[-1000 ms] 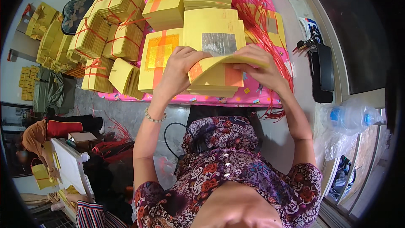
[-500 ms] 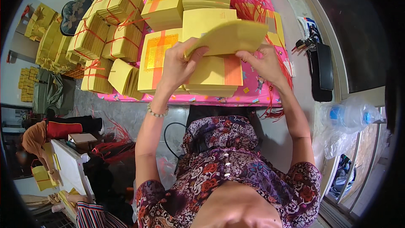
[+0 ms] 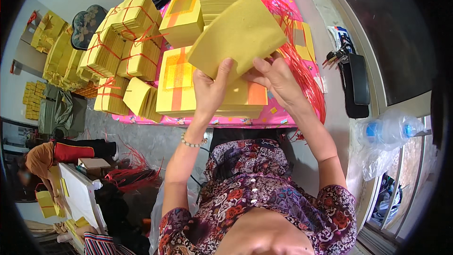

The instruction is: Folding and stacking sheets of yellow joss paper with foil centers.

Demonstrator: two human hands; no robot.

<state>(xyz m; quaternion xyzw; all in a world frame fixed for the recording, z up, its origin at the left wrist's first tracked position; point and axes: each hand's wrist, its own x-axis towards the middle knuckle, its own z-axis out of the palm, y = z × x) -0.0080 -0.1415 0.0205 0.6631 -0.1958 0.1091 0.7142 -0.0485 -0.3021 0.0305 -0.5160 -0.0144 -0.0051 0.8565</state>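
My left hand [image 3: 211, 89] grips a thin batch of yellow paper sheets [image 3: 240, 35] by its lower edge, thumb in front and fingers hidden behind. At the lower right edge of the same sheets, my right hand [image 3: 278, 78] has its thumb over the paper and its fingers bent close below. The sheets are tilted up above low stacks of yellow paper. One stack with a gold square and an orange stripe [image 3: 177, 78] sits to the left of my left hand. Another, with an orange stripe [image 3: 257, 95], lies under my hands, partly hidden.
Bundles of yellow paper tied with red string [image 3: 139, 59] are piled at left. Taller stacks [image 3: 222, 4] stand behind. Red strings [image 3: 302, 66] trail along the right of the pink table cover [image 3: 278, 120]. A person [image 3: 42, 158] works at a white table [image 3: 78, 193] at far left.
The held sheets have been turned from nearly edge-on to show their broad face. My left hand has shifted lower, and my right hand has moved leftward and down along the edge.
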